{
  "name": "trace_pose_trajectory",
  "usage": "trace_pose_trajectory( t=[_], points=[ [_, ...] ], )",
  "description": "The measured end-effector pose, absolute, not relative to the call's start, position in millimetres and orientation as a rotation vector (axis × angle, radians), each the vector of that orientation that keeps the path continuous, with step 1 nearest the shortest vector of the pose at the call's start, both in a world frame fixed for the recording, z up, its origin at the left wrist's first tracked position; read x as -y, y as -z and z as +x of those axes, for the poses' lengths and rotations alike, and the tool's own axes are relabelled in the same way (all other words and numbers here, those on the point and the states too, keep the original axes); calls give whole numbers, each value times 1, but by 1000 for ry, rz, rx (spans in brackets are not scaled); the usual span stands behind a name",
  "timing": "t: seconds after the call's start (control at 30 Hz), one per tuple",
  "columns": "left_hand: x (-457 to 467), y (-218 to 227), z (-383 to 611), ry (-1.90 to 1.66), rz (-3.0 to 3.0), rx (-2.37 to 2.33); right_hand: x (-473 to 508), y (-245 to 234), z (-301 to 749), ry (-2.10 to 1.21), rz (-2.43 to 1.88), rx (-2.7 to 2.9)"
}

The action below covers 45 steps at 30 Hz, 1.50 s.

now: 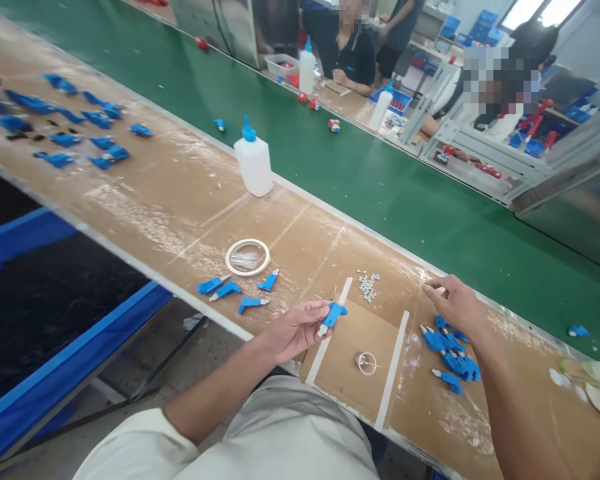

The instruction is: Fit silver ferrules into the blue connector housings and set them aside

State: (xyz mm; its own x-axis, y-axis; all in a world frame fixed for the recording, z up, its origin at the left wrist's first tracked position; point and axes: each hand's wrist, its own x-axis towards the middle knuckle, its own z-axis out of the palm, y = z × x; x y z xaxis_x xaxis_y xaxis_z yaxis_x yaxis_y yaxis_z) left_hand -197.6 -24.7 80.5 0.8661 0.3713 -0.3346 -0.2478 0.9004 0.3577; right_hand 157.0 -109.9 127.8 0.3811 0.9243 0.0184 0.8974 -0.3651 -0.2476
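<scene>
blue part is over the left edge of the cardboard mat, pinched between thumb and fingers of the left hand; pale tip points down toward the wearer. right hand hangs right of the mat, fingers curled and narrow; cannot tell if anything is pinched. small clear cup sits on the mat, pale bits piled just beyond it. four loose blue pieces lie left of the mat, a denser blue heap right. reads as partway: one piece in hand, others both sides; which group is finished, unclear.
</scene>
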Motion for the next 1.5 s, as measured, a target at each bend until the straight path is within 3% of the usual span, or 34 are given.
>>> trace_pose_trajectory(
  t=[0.37,0.87,1.23,1.37,1.5],
  points=[
    [25,-70,-205,-370,311,-413,35,-90,90,-298,-2058,2116],
    [23,-76,-206,-339,288,-428,-15,-99,54,-483,-2297,2406],
    [25,-86,-204,-334,369,-374,29,-130,41,-511,-1992,1816],
    [28,-92,-193,-356,399,-352,89,-143,34,-688,-1743,1596],
    [33,-96,-183,-339,422,-351,138,-141,19,-1066,-1237,1013]
  ],
)
